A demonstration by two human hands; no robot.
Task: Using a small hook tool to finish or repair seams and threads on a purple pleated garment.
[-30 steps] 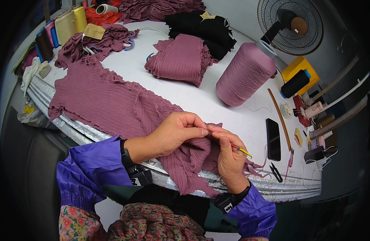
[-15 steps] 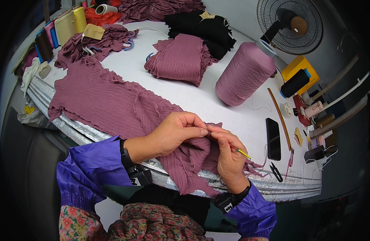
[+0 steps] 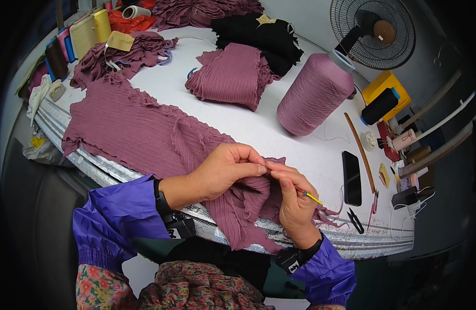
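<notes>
A mauve ribbed knit piece (image 3: 140, 129) stretches from the left of the table to beneath both hands, with its lower part draped over the front edge. Thumb and forefinger of my left hand (image 3: 225, 170) pinch the edge of this fabric. Close against it, my right hand (image 3: 295, 199) is closed around a thin tool with a yellow handle (image 3: 313, 198), whose end sticks out to the right. Fingers cover the tool's working tip and the stitches there. Loose mauve yarn (image 3: 328, 214) trails beside my right wrist.
A large mauve yarn cone (image 3: 318, 93) stands behind my hands, near a folded mauve knit bundle (image 3: 230, 77) and black fabric (image 3: 284, 46). On the right lie a black phone (image 3: 351, 178), thread snips (image 3: 355, 221) and a wooden stick (image 3: 359, 152). A fan (image 3: 372, 33) stands behind.
My right fingers and the yellow-handled tool have shifted very slightly. My left hand and the fabric look unmoved.
</notes>
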